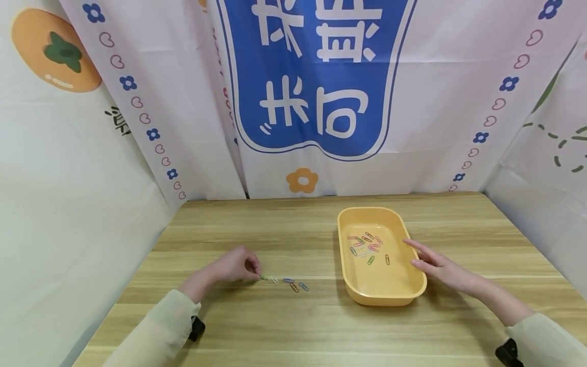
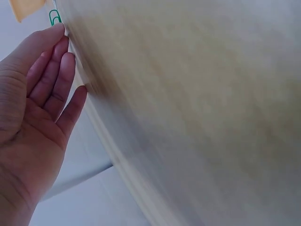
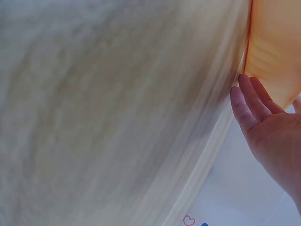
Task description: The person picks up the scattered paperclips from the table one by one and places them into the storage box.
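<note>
My left hand (image 1: 238, 266) is low over the left part of the table, pinching a green paper clip (image 2: 55, 17) between thumb and fingertips. Just right of the fingertips lies a white paper clip (image 1: 275, 280). Beyond it are blue paper clips (image 1: 304, 286) and a brown paper clip (image 1: 294, 288). On the right stands a yellow plastic tub (image 1: 385, 300). Several coloured paper clips (image 1: 371, 247) lie loose on its bottom. My right hand (image 1: 442, 267) touches the tub's right rim, fingers fairly straight; the right wrist view shows fingertips (image 3: 243, 80) against its outer wall.
The wooden table (image 1: 275, 331) ends at a printed white cloth (image 1: 284, 173) along the back. More white cloth (image 1: 69, 204) hangs at the left and right sides. The tub stands right of the loose clips.
</note>
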Available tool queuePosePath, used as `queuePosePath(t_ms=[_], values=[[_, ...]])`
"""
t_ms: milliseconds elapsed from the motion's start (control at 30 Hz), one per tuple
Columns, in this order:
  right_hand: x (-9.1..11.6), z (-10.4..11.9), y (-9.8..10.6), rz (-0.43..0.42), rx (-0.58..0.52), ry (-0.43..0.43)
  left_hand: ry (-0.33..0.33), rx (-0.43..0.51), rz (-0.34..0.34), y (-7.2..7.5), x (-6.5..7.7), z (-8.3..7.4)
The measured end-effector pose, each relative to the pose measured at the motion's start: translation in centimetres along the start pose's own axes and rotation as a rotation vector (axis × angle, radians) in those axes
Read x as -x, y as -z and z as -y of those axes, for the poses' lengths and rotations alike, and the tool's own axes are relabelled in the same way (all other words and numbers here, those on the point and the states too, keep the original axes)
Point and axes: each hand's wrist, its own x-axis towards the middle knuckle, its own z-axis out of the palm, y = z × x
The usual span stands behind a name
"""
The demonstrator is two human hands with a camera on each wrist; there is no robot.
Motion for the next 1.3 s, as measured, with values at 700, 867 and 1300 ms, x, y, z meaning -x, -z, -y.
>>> queuePosePath(t_ms=[700,867,1300], values=[[0.0,0.2,-0.1,0.008,-0.027,0.015,0.025,0.097,-0.123,2.0,-0.4,-3.1],[0.0,0.3,-0.1,0.006,-0.018,0.014,0.025,0.090,-0.113,2.2,-1.5,-4.8],[0.0,0.2,-0.1,0.011,-0.027,0.000,-0.143,0.135,-0.142,4.5,-6.4,-9.8]])
